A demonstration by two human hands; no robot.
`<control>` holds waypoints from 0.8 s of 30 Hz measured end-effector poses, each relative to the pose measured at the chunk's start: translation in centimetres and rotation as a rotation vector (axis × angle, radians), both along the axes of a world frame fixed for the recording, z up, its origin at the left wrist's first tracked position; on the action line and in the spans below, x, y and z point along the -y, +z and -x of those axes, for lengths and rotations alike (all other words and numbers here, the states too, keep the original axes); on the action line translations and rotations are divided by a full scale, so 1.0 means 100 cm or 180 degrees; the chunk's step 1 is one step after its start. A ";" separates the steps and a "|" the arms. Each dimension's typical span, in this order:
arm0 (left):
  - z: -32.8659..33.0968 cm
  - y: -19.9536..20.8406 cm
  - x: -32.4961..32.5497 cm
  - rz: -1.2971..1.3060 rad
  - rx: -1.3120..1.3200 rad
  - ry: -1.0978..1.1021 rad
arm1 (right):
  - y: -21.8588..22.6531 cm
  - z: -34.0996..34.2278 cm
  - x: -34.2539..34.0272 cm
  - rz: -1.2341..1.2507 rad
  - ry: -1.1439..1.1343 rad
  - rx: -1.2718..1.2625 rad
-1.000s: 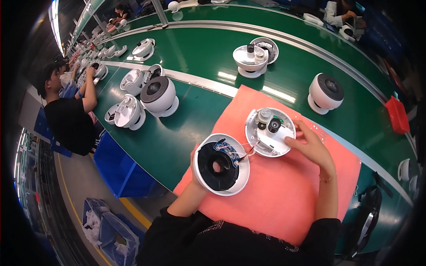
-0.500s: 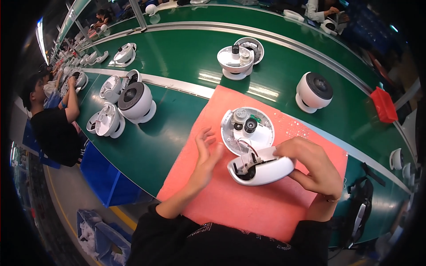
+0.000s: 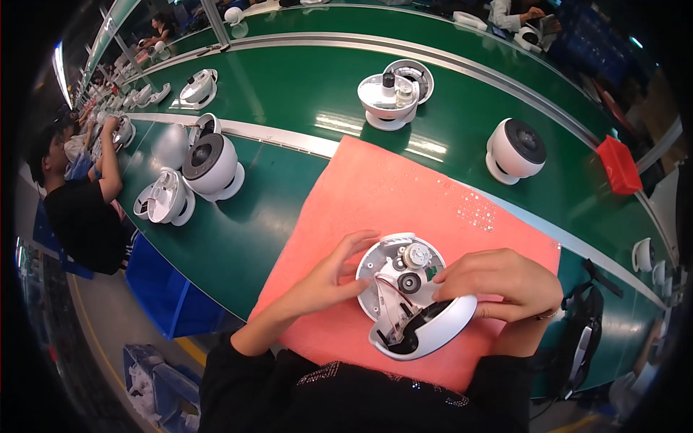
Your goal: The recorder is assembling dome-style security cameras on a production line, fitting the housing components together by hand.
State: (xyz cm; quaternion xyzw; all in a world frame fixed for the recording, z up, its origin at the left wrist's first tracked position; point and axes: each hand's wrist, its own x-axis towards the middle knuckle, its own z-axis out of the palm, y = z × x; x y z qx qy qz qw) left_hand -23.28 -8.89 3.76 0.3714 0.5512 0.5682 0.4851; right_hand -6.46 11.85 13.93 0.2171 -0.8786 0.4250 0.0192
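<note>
On a pink mat point(image 3: 303, 209) in front of me lies a round white housing half point(image 3: 367, 302), its open side up, showing a silvery round motor part, a black ring-shaped part and wires. My left hand point(image 3: 330, 278) is at its left rim, thumb over the edge and fingers curved along the outside. Close to my body, a curved white shell point(image 3: 446, 332) with a black inner part is tilted against the housing's near side. Gripping the shell's right end is my right hand point(image 3: 498, 285). Thin wires run between the two pieces.
Small screws point(image 3: 476, 211) lie scattered on the mat's far right. A closed white unit with a dark face point(image 3: 516, 148) and an opened unit point(image 3: 386, 101) stand beyond. More units point(image 3: 213, 166) are on the left, near a co-worker point(image 3: 79, 195). A red bin point(image 3: 619, 166) sits far right.
The housing half has come nearer to me and turned, and my left hand has moved onto its rim. The shell has come down closer to me, tilting more, still in my right hand.
</note>
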 end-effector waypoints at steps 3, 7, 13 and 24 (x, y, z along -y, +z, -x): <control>-0.014 0.005 0.012 -0.0039 -0.0448 0.0489 | -0.003 0.000 0.000 -0.0177 0.0220 0.0006; -0.021 -0.013 0.026 -0.1013 -0.3426 0.0655 | -0.004 0.006 0.010 0.0120 -0.0104 0.0123; -0.012 -0.026 0.020 -0.1197 -0.2825 0.0251 | -0.007 0.016 0.024 0.0559 -0.0711 0.1075; 0.009 -0.011 0.015 -0.1281 -0.3256 0.0090 | -0.020 0.009 0.022 0.1095 -0.1690 0.1403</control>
